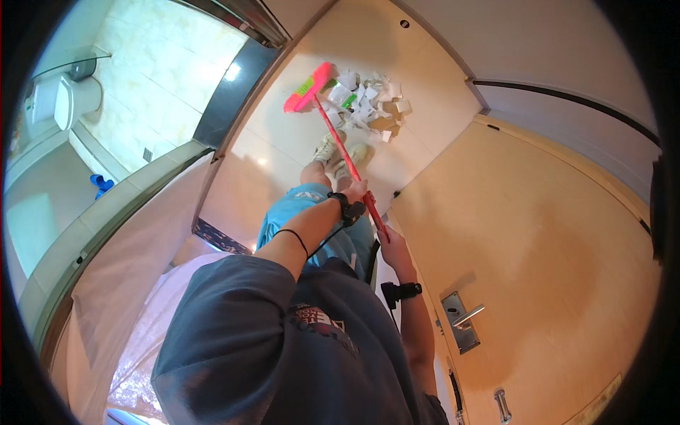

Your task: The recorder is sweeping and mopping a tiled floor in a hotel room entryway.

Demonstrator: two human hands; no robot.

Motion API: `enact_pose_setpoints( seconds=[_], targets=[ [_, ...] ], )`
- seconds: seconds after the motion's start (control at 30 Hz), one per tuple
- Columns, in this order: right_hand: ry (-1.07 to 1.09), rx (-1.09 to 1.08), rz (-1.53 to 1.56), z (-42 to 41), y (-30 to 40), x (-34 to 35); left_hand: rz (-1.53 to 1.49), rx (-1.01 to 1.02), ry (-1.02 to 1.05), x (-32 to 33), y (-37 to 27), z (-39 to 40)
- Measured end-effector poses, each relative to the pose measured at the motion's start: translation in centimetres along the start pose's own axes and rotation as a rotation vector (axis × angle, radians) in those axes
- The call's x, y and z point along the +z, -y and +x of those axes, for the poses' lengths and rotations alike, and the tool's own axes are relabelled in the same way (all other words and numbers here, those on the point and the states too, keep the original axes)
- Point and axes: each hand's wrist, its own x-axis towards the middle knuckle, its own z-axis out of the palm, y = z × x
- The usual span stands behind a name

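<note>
A broom with a pink head (313, 87) and yellow-green bristles rests at floor level, left of a heap of litter. Its red handle (340, 141) slants up toward me. My left hand (357, 192) grips the handle partway along, in front of my blue shorts. Near the handle's upper end, my right hand (392, 245) is closed around it. The litter (365, 103) is mostly white paper or plastic scraps, with some green and brown pieces among them. It lies just beyond my shoes (326, 147).
To my right stands a light wooden door (531, 228) with a metal lever handle (468, 317). On the left, a dark threshold (234, 87) borders a bathroom with a toilet (74, 98) and blue slippers (101, 185). A pale curtain (133, 265) hangs at lower left. A round floor drain (405, 24) is at the far end.
</note>
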Motion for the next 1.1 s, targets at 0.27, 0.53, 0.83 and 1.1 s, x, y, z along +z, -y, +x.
enact_pose_setpoints(
  seconds=[0.27, 0.53, 0.83, 1.1],
  targets=[
    [-0.122, 0.120, -0.147, -7.2, -1.8, 0.0, 0.063, -0.208, 0.250, 1.7, 6.0, -0.9],
    [-0.118, -0.086, -0.042, -8.4, -6.1, 1.2, -0.091, 0.011, 0.096, -0.4, 8.6, -3.3],
    [-0.174, 0.010, -0.357, -12.2, -11.1, 5.8, 0.145, -0.005, 0.295, -3.8, 14.9, 1.6],
    [-0.288, -0.141, 0.007, -14.8, -15.9, 6.5, 0.546, 0.111, 0.283, -1.8, 19.1, 2.8]
  ],
)
